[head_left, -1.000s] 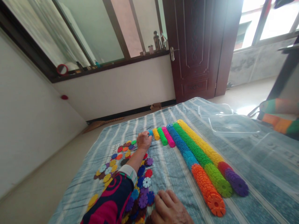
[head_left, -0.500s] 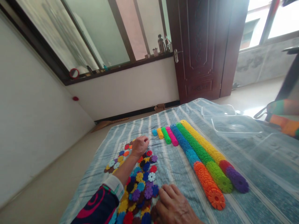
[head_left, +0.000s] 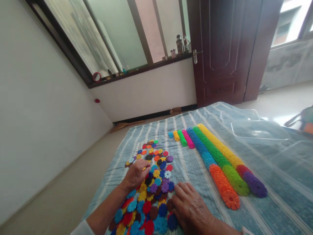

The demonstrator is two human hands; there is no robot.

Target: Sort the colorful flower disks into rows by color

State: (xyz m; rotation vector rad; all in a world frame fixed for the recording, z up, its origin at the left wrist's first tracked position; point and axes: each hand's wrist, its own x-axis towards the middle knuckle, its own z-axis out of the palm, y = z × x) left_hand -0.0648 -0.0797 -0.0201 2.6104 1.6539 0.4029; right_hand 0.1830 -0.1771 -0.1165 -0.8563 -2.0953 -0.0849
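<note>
The left hand (head_left: 135,175) lay curled on the heap of loose discs (head_left: 151,189), its fingertips pressed among a yellow and a blue piece at the heap's 10 o'clock edge; whether anything was pinched between them could not be told. The right hand (head_left: 191,209) rested flat and released at the heap's 4 o'clock side, fingers spread and touching the nearest purple and blue discs, grasping nothing. The heap (many colours, flower-shaped) spread over the striped blue cloth (head_left: 190,169), running from 6 o'clock up toward the cloth's middle. At 2 o'clock from the heap lay long stacked rows of discs (head_left: 217,163), packed side by side, ending in orange, green and purple. Clear plastic trays (head_left: 259,130) sat at 2 o'clock beyond the rows.
</note>
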